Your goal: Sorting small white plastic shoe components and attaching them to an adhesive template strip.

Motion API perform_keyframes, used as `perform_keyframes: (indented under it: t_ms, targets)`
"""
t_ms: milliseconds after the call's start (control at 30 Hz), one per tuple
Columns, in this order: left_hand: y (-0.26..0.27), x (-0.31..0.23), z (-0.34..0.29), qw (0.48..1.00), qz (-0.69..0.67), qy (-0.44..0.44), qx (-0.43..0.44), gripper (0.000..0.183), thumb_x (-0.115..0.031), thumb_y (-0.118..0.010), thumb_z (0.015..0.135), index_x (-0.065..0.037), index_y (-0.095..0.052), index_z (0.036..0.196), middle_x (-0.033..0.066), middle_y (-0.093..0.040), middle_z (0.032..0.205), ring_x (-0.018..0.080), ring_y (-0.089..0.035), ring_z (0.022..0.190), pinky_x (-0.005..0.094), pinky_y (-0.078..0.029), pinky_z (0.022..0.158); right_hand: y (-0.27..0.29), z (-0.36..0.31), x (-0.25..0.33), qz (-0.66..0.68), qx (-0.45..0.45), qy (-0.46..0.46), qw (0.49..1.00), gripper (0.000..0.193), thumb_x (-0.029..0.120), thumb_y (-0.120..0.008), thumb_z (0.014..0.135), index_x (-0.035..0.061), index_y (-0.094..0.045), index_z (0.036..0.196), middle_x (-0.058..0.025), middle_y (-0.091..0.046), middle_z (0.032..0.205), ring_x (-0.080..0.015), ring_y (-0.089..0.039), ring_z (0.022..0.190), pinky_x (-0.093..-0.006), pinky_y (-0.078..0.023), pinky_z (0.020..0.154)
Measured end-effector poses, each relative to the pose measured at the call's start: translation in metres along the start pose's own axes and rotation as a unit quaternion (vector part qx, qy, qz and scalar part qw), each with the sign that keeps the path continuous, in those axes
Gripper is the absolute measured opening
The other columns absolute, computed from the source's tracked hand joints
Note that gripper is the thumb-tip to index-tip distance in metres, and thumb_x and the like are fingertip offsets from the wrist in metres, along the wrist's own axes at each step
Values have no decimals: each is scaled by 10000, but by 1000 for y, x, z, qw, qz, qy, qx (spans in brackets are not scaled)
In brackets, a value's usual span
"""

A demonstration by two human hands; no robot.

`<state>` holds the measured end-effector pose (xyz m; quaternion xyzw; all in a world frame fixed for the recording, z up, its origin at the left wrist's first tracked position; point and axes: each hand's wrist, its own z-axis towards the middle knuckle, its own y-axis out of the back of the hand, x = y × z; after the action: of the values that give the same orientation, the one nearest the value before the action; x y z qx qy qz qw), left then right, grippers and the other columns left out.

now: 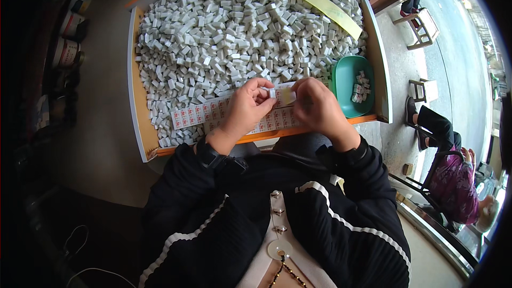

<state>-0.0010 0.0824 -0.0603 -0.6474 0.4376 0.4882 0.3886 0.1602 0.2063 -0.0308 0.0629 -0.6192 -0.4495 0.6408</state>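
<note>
My left hand (pixel 247 105) pinches a small white box (pixel 272 93) between thumb and fingertips, over the front part of the tray. Close beside it, my right hand (pixel 320 108) is closed on a small pale yellowish piece (pixel 288 96), blurred, perhaps a sticker. Beneath both hands lie strips of printed stickers (pixel 188 116), white with red marks, along the tray's front edge. Loose small white boxes (pixel 229 26) fill the wide shallow tray (pixel 385 74) in a heap. A green bowl (pixel 342 66) at the tray's right side holds several small boxes (pixel 361 89) with reddish marks.
A long pale yellow strip (pixel 309 0) lies across the heap at the far right. Jars (pixel 66 50) line a shelf at the left. Outside on the right, a person (pixel 453 181) sits in a chair near small wooden stools (pixel 421 29). White cables (pixel 96 270) run at the lower left.
</note>
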Motion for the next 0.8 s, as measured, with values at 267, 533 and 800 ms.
perform_keyframes:
  t_ms: [267,533,800]
  targets:
    - [10,-30,-2,996,-75,42,-11,159,-100,-570,919,-5,-551,1045,52,-624,788,88,-600,692,196,-484,619,-10,0,17,413,-92,-171,890,211,0,-630,822,45,-431,875,-85,-547,914,-142,-553,854,-283,-464,775]
    - [5,-62,-23,997,-26,-58,-43,173,-26,-556,903,8,-541,1072,45,-610,809,83,-594,710,191,-479,628,-11,22,40,532,-69,-169,827,245,-55,-629,817,65,-417,849,-36,-552,854,-82,-555,785,-219,-465,681]
    - [2,-68,-29,987,64,-142,-43,296,116,-559,834,18,-520,1110,45,-595,861,83,-602,763,208,-497,689,-10,29,59,565,-62,-155,808,278,-56,-647,795,92,-414,833,-23,-528,827,-75,-493,754,-204,-409,672]
